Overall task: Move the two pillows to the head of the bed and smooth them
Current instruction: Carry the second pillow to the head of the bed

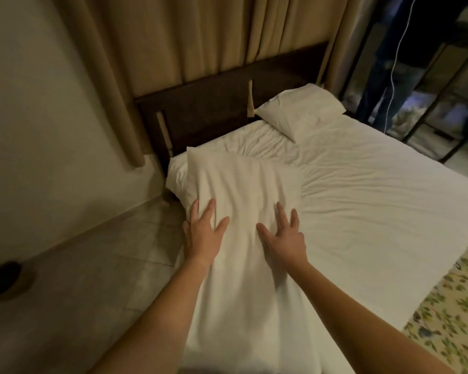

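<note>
Pressing flat, both hands — left (203, 233), right (284, 236) — spread open on near pillow (241, 184); far pillow (300, 112) touches headboard (214, 109).

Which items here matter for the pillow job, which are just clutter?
Job:
near pillow, under both hands
far pillow, by the headboard
left hand
right hand
sheet

Lying about:
curtain
floral cloth
rack
white cable

Open sheet to the right of the hands, headboard closing the far side

Beyond the flattened left hand (203, 233) and right hand (284, 238), the near pillow (241, 184) was blocked by the dark headboard (214, 109); rightward, bare sheet (376, 190) was left free up to the far pillow (300, 109).
</note>
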`<state>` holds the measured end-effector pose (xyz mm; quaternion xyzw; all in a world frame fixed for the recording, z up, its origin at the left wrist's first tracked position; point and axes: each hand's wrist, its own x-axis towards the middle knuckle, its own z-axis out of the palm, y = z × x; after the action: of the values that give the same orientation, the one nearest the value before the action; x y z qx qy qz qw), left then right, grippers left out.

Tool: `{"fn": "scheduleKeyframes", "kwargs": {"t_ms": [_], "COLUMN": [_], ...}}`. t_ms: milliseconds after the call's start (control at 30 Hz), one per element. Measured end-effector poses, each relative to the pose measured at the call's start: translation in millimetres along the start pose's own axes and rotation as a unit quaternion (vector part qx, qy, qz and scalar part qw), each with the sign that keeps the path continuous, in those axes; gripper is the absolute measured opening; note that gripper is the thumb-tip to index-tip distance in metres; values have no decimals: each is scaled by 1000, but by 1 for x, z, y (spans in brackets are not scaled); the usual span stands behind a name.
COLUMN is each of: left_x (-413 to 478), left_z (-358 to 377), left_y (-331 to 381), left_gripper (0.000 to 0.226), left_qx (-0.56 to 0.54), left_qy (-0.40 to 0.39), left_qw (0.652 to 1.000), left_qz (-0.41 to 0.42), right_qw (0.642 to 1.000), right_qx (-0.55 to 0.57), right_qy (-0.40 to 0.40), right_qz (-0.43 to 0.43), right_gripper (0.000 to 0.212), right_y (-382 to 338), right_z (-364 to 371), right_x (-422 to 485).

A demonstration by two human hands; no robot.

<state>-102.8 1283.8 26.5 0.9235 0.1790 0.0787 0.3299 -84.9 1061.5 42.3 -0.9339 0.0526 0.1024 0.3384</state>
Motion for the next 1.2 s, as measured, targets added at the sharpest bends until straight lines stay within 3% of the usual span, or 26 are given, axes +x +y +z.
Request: {"fn": "scheduleKeyframes", "kwargs": {"t_ms": [733,1200], "left_x": [191,366], "left_z": [-11,26], "left_y": [-13,-26], "left_gripper": [69,70], "left_qx": [42,47], "left_qy": [30,-20], "left_qw": [996,998], "left_qz": [-78,-36], "right_qw": [997,999], "right_qx": [-24,-32], "right_qy": [-59,-17], "right_qz": [-39,4], "right_gripper": [84,82], "right_y": [-109,-168], "right_z": [45,57], "right_x": [211,348]}}
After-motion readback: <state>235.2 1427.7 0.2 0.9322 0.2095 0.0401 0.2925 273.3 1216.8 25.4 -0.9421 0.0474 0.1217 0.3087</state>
